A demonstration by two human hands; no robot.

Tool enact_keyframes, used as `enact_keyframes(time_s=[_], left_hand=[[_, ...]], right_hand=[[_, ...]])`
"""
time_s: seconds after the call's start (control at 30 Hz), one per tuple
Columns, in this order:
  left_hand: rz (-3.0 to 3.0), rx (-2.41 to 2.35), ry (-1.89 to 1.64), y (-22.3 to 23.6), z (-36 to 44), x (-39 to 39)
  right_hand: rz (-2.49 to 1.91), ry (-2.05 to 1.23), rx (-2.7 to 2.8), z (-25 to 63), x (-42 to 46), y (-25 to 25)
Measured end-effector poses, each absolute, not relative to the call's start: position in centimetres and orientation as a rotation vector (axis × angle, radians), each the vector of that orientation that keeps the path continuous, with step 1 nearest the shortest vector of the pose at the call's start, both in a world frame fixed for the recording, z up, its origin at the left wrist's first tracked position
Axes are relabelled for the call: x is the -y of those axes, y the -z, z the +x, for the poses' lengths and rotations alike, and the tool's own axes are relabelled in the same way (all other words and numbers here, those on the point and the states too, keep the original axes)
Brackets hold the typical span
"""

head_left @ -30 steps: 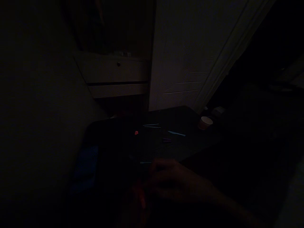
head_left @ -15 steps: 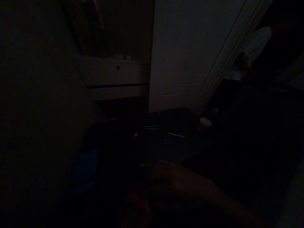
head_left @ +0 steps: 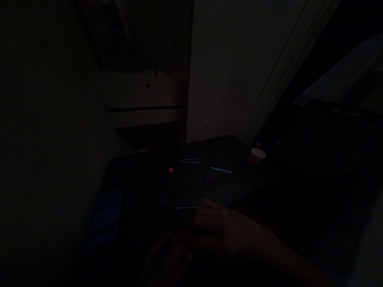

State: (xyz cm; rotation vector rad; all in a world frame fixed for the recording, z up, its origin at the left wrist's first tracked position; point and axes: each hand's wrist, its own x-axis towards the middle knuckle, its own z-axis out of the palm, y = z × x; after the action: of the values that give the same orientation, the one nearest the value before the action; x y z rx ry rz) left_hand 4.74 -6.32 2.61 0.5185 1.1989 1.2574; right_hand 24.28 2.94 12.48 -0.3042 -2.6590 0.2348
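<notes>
The scene is very dark. My right hand (head_left: 224, 229) is over the near side of the dark table, its fingers curled in; whatever they may hold is hidden. Low in the frame, my left hand (head_left: 166, 259) is closed around something dim and pinkish red that I cannot make out, close to the right fingertips. A thin light-blue stick-like tool (head_left: 185, 207) lies just beyond my hands, its right end meeting the right hand's outline. Further off lie a light-blue plastic knife (head_left: 220, 170), a small purple object (head_left: 209, 179) and a small orange-red lump (head_left: 170, 170).
Two thin sticks (head_left: 190, 160) lie towards the table's back. A paper cup (head_left: 256, 156) stands at its right corner. On the left is a bluish flat patch (head_left: 105, 217). Behind are a drawer unit (head_left: 143, 93) and a pale door (head_left: 227, 79). Light-coloured cloth (head_left: 344, 75) shows at right.
At the right, the person's pale sleeve and hand have gone from where they were, and a larger pale cloth shape shows there. My hands have shifted only slightly.
</notes>
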Motion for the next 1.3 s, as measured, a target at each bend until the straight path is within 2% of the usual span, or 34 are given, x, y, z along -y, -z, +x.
enact_keyframes(time_s=[0.13,0.23,0.47,0.87,1.3], left_hand=[[0.627,-1.358,-1.227,-4.9,2.3,6.0],[0.999,-1.688,-1.154,-6.5,0.0,5.3],[1.119,-2.021,-0.994,-8.5,-1.0,2.3],[1.640,-2.084,-0.691,-4.3,-2.9,0.1],[1.772,-2.087,-0.586,-4.3,-3.1,0.2]], right_hand=[[-0.459,-0.429,2.537,25.1,-3.8,-11.0],[-0.695,-0.510,2.513,24.9,-4.6,-8.8],[-0.833,-0.438,2.706,22.9,-5.5,-4.7],[-0.907,-0.313,2.738,21.6,-5.2,-2.9],[-0.922,-0.327,2.702,21.6,-5.4,-2.3]])
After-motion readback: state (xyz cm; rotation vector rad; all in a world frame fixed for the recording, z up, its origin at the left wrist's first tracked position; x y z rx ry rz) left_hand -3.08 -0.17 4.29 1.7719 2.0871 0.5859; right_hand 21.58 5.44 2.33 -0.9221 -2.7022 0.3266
